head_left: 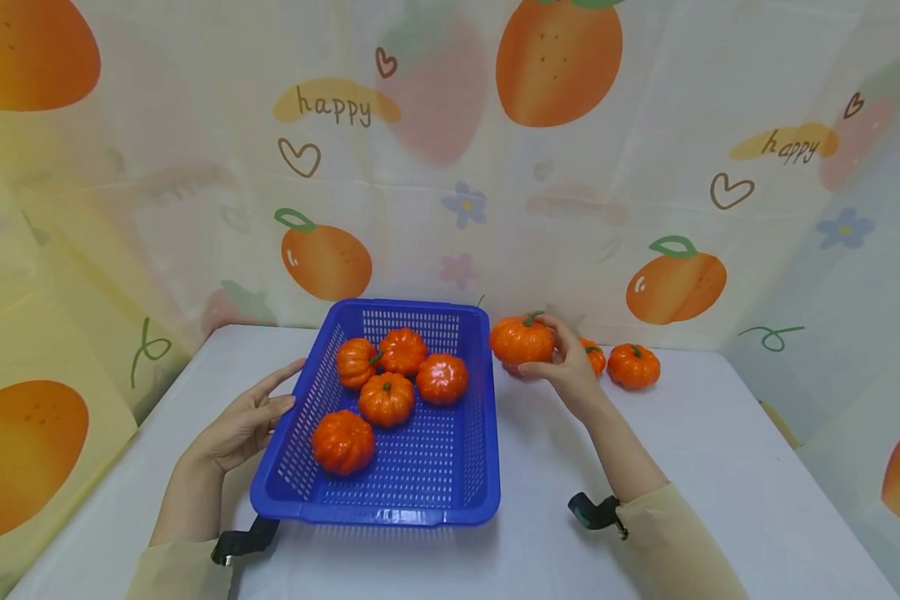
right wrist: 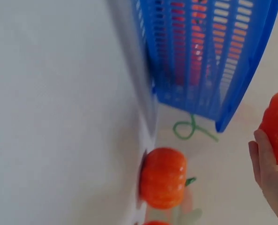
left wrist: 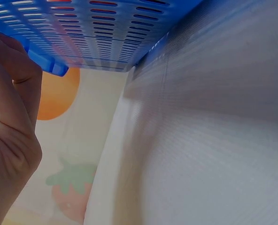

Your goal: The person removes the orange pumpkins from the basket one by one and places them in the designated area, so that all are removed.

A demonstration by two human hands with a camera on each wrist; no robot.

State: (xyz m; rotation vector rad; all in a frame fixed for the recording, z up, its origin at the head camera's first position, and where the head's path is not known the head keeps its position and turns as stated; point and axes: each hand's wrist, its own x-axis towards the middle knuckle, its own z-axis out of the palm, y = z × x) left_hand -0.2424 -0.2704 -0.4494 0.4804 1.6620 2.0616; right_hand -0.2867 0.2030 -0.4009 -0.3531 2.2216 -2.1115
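My right hand (head_left: pixel 566 371) grips a small orange pumpkin (head_left: pixel 521 342) with a green stem, thumb below and fingers behind it. The pumpkin is held off the table, just beyond the right rim of a blue plastic basket (head_left: pixel 442 515). In the right wrist view, the same pumpkin (right wrist: pixel 277 126) shows at the right edge, partly cut off. Several pumpkins lie in the basket, among them one near its front left (head_left: pixel 342 442). At the basket's left side, the fingertips of my left hand (head_left: pixel 243 425) touch the outside of the rim, with the fingers relaxed.
Two more pumpkins stand on the white table (head_left: pixel 720 467) to the right: one whole (head_left: pixel 633 367), the other partly hidden behind the right hand (head_left: pixel 594 357). A fruit-patterned cloth (head_left: pixel 420 208) hangs directly behind the table. Each wrist carries a black camera mount.
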